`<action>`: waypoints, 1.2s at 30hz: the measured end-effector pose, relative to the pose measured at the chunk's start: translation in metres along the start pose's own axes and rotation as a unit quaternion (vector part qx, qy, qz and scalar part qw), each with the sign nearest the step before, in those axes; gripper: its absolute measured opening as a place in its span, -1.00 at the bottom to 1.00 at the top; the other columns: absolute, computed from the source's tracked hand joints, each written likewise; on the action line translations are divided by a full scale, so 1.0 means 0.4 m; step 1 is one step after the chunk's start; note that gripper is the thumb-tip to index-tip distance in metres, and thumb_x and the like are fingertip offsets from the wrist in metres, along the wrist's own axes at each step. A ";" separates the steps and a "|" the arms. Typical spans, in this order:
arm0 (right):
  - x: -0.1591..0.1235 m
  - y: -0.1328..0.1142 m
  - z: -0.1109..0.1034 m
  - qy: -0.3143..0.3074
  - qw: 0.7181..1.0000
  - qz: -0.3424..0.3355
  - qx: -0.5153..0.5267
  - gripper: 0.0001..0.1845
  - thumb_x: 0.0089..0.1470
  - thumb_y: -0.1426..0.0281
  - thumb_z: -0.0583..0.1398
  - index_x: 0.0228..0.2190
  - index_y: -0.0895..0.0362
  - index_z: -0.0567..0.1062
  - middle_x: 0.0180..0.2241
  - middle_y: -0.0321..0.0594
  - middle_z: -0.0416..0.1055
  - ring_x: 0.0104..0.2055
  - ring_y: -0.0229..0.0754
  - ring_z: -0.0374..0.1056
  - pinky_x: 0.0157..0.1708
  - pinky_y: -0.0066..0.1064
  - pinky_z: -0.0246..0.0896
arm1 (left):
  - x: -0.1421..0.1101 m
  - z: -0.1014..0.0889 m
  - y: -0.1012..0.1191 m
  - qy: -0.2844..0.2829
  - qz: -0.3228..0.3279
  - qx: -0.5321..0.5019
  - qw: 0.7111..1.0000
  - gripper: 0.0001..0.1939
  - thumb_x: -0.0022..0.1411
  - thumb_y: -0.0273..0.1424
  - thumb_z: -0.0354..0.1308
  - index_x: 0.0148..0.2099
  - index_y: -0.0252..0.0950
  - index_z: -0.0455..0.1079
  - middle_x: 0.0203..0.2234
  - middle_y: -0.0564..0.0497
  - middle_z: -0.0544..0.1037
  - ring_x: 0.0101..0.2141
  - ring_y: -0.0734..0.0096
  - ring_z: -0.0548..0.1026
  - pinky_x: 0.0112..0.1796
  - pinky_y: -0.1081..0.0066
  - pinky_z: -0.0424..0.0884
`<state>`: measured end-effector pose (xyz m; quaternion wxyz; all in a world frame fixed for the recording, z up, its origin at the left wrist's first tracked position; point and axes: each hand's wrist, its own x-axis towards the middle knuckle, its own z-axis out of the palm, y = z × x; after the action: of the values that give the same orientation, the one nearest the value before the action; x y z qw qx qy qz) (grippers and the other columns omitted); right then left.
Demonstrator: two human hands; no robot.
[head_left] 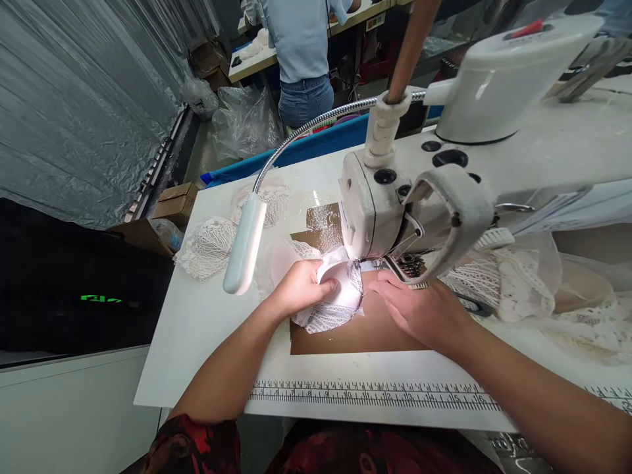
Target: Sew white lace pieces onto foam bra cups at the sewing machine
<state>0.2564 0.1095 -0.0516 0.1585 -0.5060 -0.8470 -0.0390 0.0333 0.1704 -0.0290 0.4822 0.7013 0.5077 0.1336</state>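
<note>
My left hand (307, 288) grips a white lace bra cup (340, 296), thumb on top of its smooth inner side. The cup's right edge lies by the needle area of a white sewing machine (370, 210). To the right of the needle, my right hand (415, 306) rests low beside the machine head, fingers bent and pointing left. Its fingertips are partly behind the machine's guard, so what they hold, if anything, is hidden. Beneath both hands is a brown plate (385, 326) on the white table (197, 355).
Lace cups (207, 247) lie at the table's left. A lamp (245, 243) on a bendy neck hangs over them. More lace pieces (523, 276) and dark scissors (474, 304) are at the right. A ruler strip (375, 396) runs along the front edge. A person (303, 59) stands beyond.
</note>
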 end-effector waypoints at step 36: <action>0.027 -0.031 -0.019 -0.075 0.995 0.064 -0.002 -0.56 0.04 0.61 0.02 -0.14 0.09 0.54 -0.32 -0.16 0.45 -0.27 -0.14 0.29 -0.30 -0.33 0.07 | 0.008 -0.007 0.010 0.032 0.012 -0.006 0.999 -0.75 0.14 -0.31 0.12 -0.19 -0.37 0.43 -0.34 -0.02 0.55 -0.31 0.29 0.49 -0.27 0.42 0.37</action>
<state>0.2427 0.1111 -0.0399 0.0953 -0.5610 -0.8223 0.0075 0.0351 0.1745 -0.0253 0.4681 0.7002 0.5134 0.1644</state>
